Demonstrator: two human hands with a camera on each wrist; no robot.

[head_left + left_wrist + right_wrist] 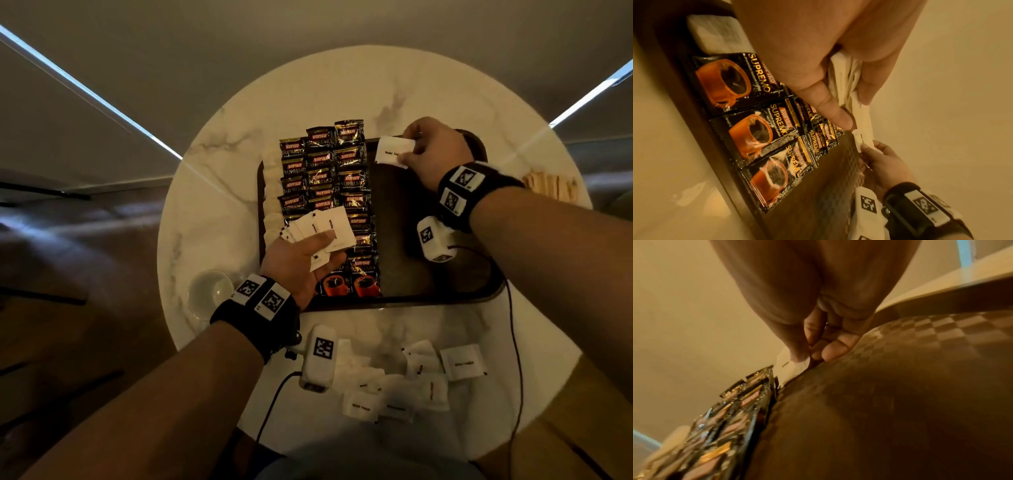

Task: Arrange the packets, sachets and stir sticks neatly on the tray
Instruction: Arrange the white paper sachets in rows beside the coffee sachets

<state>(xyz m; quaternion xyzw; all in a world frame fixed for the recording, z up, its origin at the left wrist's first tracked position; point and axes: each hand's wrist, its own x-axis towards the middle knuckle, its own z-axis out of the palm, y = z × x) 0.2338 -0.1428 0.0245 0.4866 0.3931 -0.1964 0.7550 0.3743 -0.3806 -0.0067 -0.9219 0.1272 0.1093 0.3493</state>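
A dark tray [428, 291] lies on the round marble table. Black coffee packets [325, 171] fill its left half in overlapping rows, with pale sachets [272, 192] along its left edge. My left hand [318, 246] hovers over the near rows and grips a fan of white sugar sachets [322, 228] under the thumb. My right hand [416, 149] pinches one white sachet [392, 150] at the tray's far end, just right of the coffee rows. The left wrist view shows the fan [842, 78] and the pinched sachet [863, 139]. The right wrist view shows that sachet [789, 369] low over the tray [900, 386].
Several loose white sachets [411, 377] lie on the table in front of the tray. Wooden stir sticks [548, 185] sit at the table's right edge. A clear glass [209, 291] stands left of the tray. The tray's right half is bare.
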